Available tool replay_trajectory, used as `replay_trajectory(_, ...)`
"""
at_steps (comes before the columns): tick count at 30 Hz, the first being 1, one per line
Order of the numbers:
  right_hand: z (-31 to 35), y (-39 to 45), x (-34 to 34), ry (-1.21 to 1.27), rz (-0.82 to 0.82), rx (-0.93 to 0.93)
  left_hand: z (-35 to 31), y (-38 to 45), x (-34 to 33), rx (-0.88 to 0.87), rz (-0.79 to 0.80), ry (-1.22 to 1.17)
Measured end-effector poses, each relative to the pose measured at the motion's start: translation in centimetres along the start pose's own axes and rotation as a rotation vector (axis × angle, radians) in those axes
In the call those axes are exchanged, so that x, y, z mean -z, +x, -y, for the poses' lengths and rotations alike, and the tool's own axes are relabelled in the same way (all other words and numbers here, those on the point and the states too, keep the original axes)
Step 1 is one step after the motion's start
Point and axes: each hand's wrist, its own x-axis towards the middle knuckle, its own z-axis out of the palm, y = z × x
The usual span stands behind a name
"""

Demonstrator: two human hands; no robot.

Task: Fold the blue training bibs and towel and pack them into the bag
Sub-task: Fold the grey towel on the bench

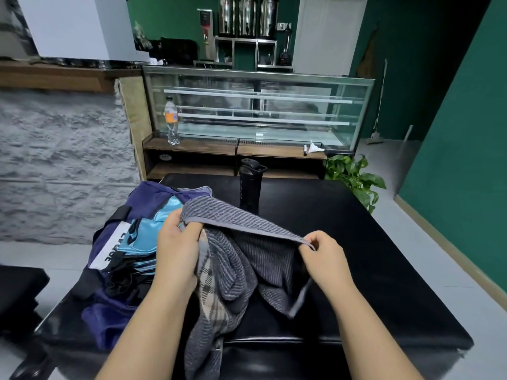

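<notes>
A grey ribbed towel (pixel 247 259) with a checked patch hangs between my hands above the black table (pixel 384 270). My left hand (pixel 178 248) pinches its upper hem at the left. My right hand (pixel 323 256) pinches the same hem farther right, so the edge is stretched between them. The rest of the towel droops in folds onto the table and over its near edge. To the left lies an open navy bag (pixel 109 305) with a white label. Light blue bibs (pixel 148 234) lie folded inside it, partly behind my left hand.
A black drinking bottle (pixel 250 185) stands on the table just beyond the towel. A glass display case (pixel 255 105) with a plastic bottle (pixel 171 120) on its ledge is behind. A green plant (pixel 354 176) sits at the table's far right corner.
</notes>
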Motion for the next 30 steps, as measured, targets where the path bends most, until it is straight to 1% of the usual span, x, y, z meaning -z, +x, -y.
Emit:
replay_trajectory(2,-0.9,0.1,-0.3,-0.067,0.035,-0.049,0.5,0.3,0.0,0.045,-0.022,-0.041)
replay_trajectory(4,-1.4,0.0,-0.6,-0.063,0.031,-0.090,0.8,0.4,-0.2,0.065,-0.049,-0.069)
replay_trajectory(7,-0.6,-0.5,-1.3,0.056,0.059,-0.122,1.3,0.2,-1.1,0.100,-0.034,-0.105)
replay_trajectory(9,0.4,-0.6,-2.1,0.232,0.114,-0.180,1.7,0.0,-2.0,0.133,0.008,-0.141)
replay_trajectory(11,1.7,-0.7,-2.6,0.438,0.192,-0.237,1.7,-0.7,-2.8,0.166,0.064,-0.173)
replay_trajectory(12,2.3,-0.7,-2.7,0.515,0.218,-0.235,1.7,-1.1,-3.1,0.173,0.099,-0.185)
replay_trajectory(16,4.4,-1.1,-1.8,0.795,0.250,-0.157,1.4,-2.5,-4.0,0.208,0.317,-0.192)
replay_trajectory(18,5.0,-1.3,-1.3,0.972,0.289,-0.167,1.4,-2.8,-3.9,0.273,0.433,-0.233)
replay_trajectory(20,5.3,-1.6,-1.0,1.060,0.318,-0.202,1.8,-2.9,-3.7,0.293,0.508,-0.212)
replay_trajectory(22,5.3,-1.8,-1.1,1.113,0.369,-0.192,2.2,-2.8,-3.5,0.212,0.512,-0.090)
replay_trajectory(25,5.0,-2.1,-1.7,1.107,0.426,-0.159,3.0,-2.3,-3.4,0.042,0.465,0.050)
replay_trajectory(28,4.7,-2.5,-2.2,1.004,0.492,-0.074,3.5,-1.9,-3.3,-0.038,0.334,0.114)
replay_trajectory(30,4.6,-2.6,-2.3,0.884,0.481,-0.033,3.8,-1.8,-3.0,-0.108,0.264,0.213)
